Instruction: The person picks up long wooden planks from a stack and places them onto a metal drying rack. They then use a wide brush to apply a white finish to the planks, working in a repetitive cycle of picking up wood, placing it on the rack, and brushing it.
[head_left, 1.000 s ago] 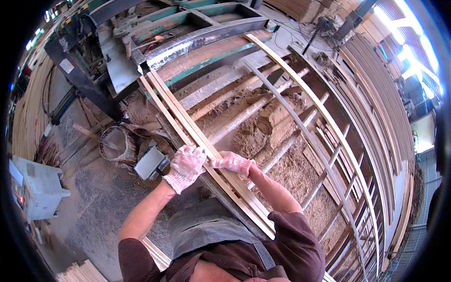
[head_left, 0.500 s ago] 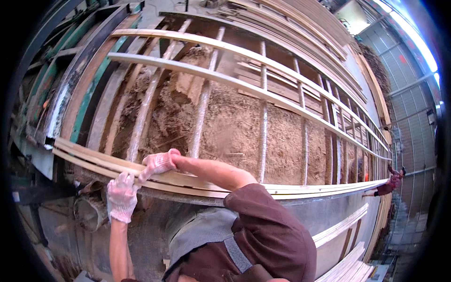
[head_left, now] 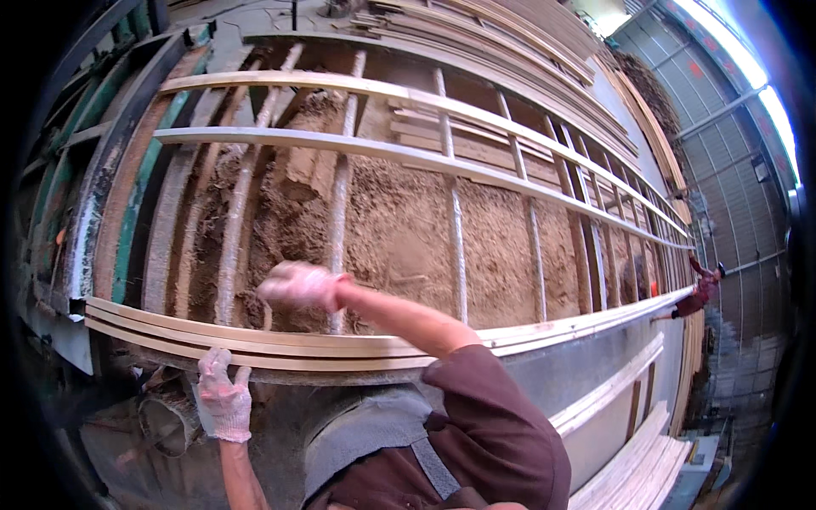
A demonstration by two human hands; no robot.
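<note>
Several long, pale wooden strips (head_left: 161,329) lie side by side along the near edge of the metal frame. My left hand (head_left: 225,398), in a whitish knitted glove, is against their front edge with its fingers stretched up and the thumb apart. Above the frame's bars, just beyond the strips, is my right hand (head_left: 302,285) in a pinkish-white glove. Motion blurs its fingers, so whether they hold anything is unclear. Two separate long strips, a farther strip (head_left: 340,82) and a nearer strip (head_left: 314,142), lie across the crossbars (head_left: 340,200).
Sawdust (head_left: 399,225) and wood scraps fill the space under the crossbars. A green and black machine frame (head_left: 110,212) stands left. Stacked boards (head_left: 510,51) lie at the back, more strips (head_left: 637,467) at lower right. Another person (head_left: 704,289) stands at the far right end.
My right hand has lifted off the strips and moved away over the bars. My left hand has slid down to their front edge. The strips now lie closer together; the view has shifted.
</note>
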